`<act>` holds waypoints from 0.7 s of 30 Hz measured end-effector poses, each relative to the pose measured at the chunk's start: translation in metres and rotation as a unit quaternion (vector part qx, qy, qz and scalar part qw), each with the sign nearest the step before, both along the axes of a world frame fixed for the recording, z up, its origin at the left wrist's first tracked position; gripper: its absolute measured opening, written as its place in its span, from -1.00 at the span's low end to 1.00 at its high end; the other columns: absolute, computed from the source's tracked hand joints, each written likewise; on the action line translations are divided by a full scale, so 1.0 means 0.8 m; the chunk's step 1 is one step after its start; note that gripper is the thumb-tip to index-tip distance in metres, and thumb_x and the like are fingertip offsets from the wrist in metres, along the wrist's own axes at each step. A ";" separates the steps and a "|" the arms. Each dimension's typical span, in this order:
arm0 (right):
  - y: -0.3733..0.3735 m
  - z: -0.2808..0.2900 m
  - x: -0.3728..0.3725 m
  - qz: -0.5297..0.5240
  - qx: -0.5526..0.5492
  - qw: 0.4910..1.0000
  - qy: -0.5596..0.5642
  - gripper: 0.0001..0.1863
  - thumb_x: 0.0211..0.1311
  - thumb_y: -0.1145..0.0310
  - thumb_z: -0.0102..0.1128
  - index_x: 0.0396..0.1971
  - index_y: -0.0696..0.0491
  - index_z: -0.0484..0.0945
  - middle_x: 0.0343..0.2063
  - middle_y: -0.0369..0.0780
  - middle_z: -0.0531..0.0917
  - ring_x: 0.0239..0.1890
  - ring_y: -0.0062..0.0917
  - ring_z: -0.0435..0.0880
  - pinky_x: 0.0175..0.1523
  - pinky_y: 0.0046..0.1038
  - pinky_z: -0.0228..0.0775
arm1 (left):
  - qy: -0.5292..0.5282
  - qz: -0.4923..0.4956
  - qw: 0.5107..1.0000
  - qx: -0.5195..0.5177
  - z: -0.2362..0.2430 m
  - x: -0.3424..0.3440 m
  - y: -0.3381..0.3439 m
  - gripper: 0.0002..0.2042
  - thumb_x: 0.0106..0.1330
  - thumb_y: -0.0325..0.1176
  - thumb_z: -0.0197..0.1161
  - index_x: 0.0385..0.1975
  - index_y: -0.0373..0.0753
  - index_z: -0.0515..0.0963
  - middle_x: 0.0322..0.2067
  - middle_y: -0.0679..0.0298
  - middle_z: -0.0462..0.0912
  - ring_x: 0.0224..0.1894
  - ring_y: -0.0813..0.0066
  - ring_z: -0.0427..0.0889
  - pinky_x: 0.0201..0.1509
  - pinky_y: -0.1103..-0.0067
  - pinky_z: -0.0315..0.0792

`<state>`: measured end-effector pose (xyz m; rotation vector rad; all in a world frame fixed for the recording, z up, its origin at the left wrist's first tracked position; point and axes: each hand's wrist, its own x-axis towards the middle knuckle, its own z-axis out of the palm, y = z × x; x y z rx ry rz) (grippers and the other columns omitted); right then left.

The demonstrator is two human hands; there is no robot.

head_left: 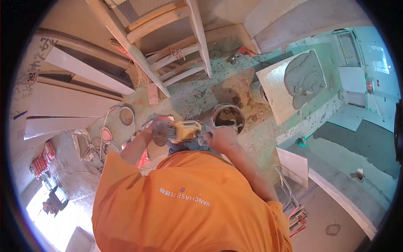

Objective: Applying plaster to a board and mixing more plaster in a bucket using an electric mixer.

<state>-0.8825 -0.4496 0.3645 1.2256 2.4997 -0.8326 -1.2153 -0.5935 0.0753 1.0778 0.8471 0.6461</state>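
Note:
At the centre of the head view, in front of my orange shirt, is a yellow and black power tool point(184, 130). My left hand point(158, 131), blurred and dark, is closed on its left end. My right hand point(220, 138) is at the tool's right end, fingers curled round it. A red and silver item point(145, 157), too covered to name, lies below my left arm. Just beyond my right hand stands a bucket point(226, 113) with dark contents.
A wooden ladder point(181, 12) stands ahead. Long boards point(73, 98) lean at the left, near coiled cables point(86, 149). At the right are a tile point(273, 88) with grey mortar, another bucket point(257, 93), a leaning white panel point(291, 166) and a green laser level point(301, 141).

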 end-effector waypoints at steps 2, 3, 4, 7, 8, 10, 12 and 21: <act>0.003 0.024 -0.044 0.028 -0.033 0.999 0.005 -0.53 0.37 -0.08 0.08 -0.38 0.06 0.69 -0.51 -0.03 0.72 -0.45 -0.09 0.73 -0.30 -0.09 0.54 | 0.063 0.041 0.997 0.004 0.011 -0.009 -0.021 -0.68 0.19 -0.25 0.34 -0.06 -0.14 0.68 -0.16 0.13 0.75 -0.12 0.20 0.74 0.04 0.39 0.56; 0.007 0.029 -0.057 0.051 -0.061 0.997 0.008 -0.52 0.37 -0.08 0.08 -0.38 0.06 0.68 -0.53 -0.03 0.71 -0.44 -0.11 0.73 -0.30 -0.09 0.54 | 0.095 0.060 0.994 0.007 0.022 -0.015 -0.031 -0.69 0.19 -0.25 0.34 -0.07 -0.13 0.68 -0.19 0.12 0.75 -0.15 0.18 0.74 0.01 0.38 0.56; 0.008 0.030 -0.061 0.052 -0.062 0.997 0.012 -0.52 0.37 -0.08 0.08 -0.38 0.06 0.68 -0.53 -0.03 0.71 -0.44 -0.11 0.73 -0.30 -0.09 0.54 | 0.128 0.079 0.989 0.011 0.033 -0.020 -0.042 -0.70 0.19 -0.24 0.34 -0.08 -0.12 0.68 -0.22 0.11 0.74 -0.17 0.17 0.74 -0.03 0.37 0.57; 0.005 0.030 -0.080 0.097 -0.046 0.993 0.053 -0.52 0.37 -0.09 0.08 -0.43 0.04 0.66 -0.53 -0.06 0.71 -0.44 -0.14 0.74 -0.30 -0.09 0.54 | 0.231 0.137 0.963 0.026 0.070 -0.051 -0.058 -0.72 0.18 -0.23 0.34 -0.11 -0.10 0.67 -0.31 0.08 0.73 -0.23 0.13 0.74 -0.14 0.35 0.57; 0.011 0.026 -0.087 0.100 -0.045 0.992 0.058 -0.52 0.37 -0.09 0.08 -0.43 0.04 0.66 -0.53 -0.06 0.71 -0.44 -0.14 0.74 -0.30 -0.09 0.54 | 0.237 0.140 0.961 0.027 0.081 -0.060 -0.056 -0.72 0.18 -0.23 0.34 -0.11 -0.10 0.67 -0.31 0.08 0.73 -0.23 0.13 0.74 -0.14 0.35 0.57; 0.022 0.013 -0.094 0.112 -0.049 0.991 0.046 -0.53 0.37 -0.07 0.07 -0.42 0.05 0.66 -0.51 -0.06 0.73 -0.42 -0.14 0.75 -0.29 -0.10 0.55 | 0.334 0.126 0.932 0.065 0.102 -0.063 -0.057 -0.71 0.17 -0.22 0.35 -0.12 -0.10 0.67 -0.29 0.11 0.74 -0.22 0.12 0.74 -0.14 0.33 0.56; 0.029 -0.002 -0.093 0.121 -0.056 0.990 0.037 -0.53 0.37 -0.07 0.07 -0.42 0.05 0.66 -0.49 -0.06 0.73 -0.40 -0.14 0.75 -0.29 -0.11 0.55 | 0.378 0.120 0.915 0.077 0.116 -0.050 -0.059 -0.71 0.16 -0.22 0.36 -0.12 -0.10 0.67 -0.28 0.12 0.74 -0.21 0.11 0.74 -0.14 0.32 0.56; 0.127 -0.157 -0.088 0.094 -0.095 0.987 -0.092 -0.64 0.30 0.02 0.16 -0.21 -0.01 0.72 -0.21 -0.07 0.76 -0.08 -0.13 0.73 0.03 -0.09 0.55 | 0.482 0.107 0.869 -0.003 0.080 -0.017 0.026 -0.70 0.24 -0.16 0.26 -0.05 -0.03 0.68 -0.22 0.11 0.75 -0.13 0.05 0.73 -0.05 0.28 0.57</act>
